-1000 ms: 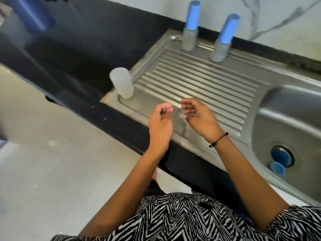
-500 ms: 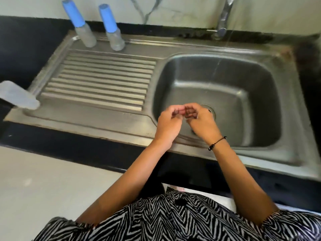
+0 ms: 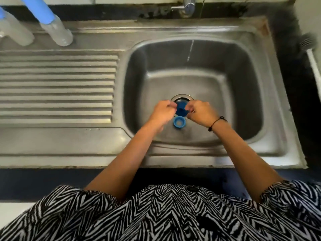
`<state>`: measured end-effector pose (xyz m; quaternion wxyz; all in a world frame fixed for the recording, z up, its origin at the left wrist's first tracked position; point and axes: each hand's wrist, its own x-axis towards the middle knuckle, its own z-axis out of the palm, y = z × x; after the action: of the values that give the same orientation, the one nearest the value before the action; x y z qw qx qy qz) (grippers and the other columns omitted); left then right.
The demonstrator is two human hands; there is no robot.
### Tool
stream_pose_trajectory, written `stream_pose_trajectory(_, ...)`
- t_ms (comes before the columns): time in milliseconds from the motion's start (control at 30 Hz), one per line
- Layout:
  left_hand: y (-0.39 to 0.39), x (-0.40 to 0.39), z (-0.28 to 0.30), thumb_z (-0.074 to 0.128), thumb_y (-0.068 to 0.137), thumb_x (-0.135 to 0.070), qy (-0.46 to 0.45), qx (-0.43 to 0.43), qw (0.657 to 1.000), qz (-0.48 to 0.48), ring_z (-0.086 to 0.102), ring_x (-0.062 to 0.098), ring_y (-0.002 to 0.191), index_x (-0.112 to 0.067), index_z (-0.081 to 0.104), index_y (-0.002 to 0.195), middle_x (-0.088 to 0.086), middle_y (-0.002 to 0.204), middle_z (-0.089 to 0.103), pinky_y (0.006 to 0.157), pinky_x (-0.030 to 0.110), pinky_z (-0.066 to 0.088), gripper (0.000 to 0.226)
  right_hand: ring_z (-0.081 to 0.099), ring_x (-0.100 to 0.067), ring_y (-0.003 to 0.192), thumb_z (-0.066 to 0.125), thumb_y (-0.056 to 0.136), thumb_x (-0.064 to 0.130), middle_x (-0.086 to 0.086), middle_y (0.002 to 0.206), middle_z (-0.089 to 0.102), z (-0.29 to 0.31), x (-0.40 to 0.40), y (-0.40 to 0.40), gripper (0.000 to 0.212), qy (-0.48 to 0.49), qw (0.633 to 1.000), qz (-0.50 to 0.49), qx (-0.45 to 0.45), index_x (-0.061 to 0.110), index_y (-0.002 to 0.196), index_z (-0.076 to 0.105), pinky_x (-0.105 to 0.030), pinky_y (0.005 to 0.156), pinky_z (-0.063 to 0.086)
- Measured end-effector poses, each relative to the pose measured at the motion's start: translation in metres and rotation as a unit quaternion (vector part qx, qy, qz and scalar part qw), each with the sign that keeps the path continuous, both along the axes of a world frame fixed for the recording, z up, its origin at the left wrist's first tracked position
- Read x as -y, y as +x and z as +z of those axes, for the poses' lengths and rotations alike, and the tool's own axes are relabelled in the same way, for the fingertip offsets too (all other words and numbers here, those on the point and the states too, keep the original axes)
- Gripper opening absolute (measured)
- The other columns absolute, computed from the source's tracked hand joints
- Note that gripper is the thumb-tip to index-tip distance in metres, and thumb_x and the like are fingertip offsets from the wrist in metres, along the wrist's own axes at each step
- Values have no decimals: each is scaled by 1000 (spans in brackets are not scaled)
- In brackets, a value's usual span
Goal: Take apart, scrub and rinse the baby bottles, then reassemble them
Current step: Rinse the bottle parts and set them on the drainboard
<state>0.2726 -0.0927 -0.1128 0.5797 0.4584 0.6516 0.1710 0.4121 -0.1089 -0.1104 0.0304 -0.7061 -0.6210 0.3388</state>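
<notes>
A moment ago your hands were over the draining board; now your left hand (image 3: 163, 110) and right hand (image 3: 199, 111) are down in the sink (image 3: 243, 94), so you have turned to the loose parts. Both have curled fingers at a blue ring (image 3: 181, 108) over the drain (whether they pinch it, I cannot tell). A blue cap (image 3: 178, 122) lies just nearer, two capped bottles (image 3: 57, 32) far left.

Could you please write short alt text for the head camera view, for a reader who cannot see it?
Over a steel sink basin, a person's left hand and right hand, fingers curled, flank a blue part at the drain, a blue ring lying just below. Two blue-capped baby bottles stand behind the drainboard; the tap runs thinly.
</notes>
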Motion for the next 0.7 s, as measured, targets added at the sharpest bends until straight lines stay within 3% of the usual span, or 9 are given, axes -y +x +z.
stream_pose_trajectory(67,1,-9,-13,50,88,1,-23,-24,999,-23,58,32,113,-3,66,108,19,116,65,96,37,45,26,57,-29,108,60,87,17,-13,115,64,-16,-10,-9,28,-33,995,70,61,6,113,62,-32,87,42)
stream_pose_trajectory(167,1,-19,-26,49,87,1,-41,-44,998,-26,60,33,110,-2,67,104,21,113,65,97,40,47,25,55,-31,107,58,88,23,-17,117,59,-40,-21,-24,31,-75,984,121,108,4,112,58,-33,81,42)
stream_pose_trajectory(333,6,-33,-38,43,87,0,-78,-58,994,-41,53,23,82,-7,61,86,14,89,60,77,33,45,19,46,-40,119,55,88,12,-25,131,46,-64,-47,-19,45,-56,988,49,136,2,130,43,-39,93,42)
stream_pose_trajectory(467,13,-46,-49,45,87,-1,-90,-68,993,-24,55,23,80,-1,65,93,14,88,61,72,34,46,20,47,-40,118,56,88,11,-24,132,44,-80,-60,-11,43,-67,989,39,129,2,128,45,-40,92,43)
stream_pose_trajectory(633,19,-53,-56,48,88,-1,-106,-71,992,-14,57,23,84,-2,65,98,13,95,63,81,36,51,20,49,-40,115,56,85,6,-25,131,44,-92,-70,-8,45,-59,992,29,110,1,128,44,-40,92,44)
stream_pose_trajectory(700,19,-52,-59,47,89,-1,-108,-73,991,-12,56,21,82,-1,65,100,12,93,62,74,33,48,21,48,-39,117,58,84,5,-25,132,42,-93,-71,-8,48,-57,992,36,107,1,130,42,-40,94,43)
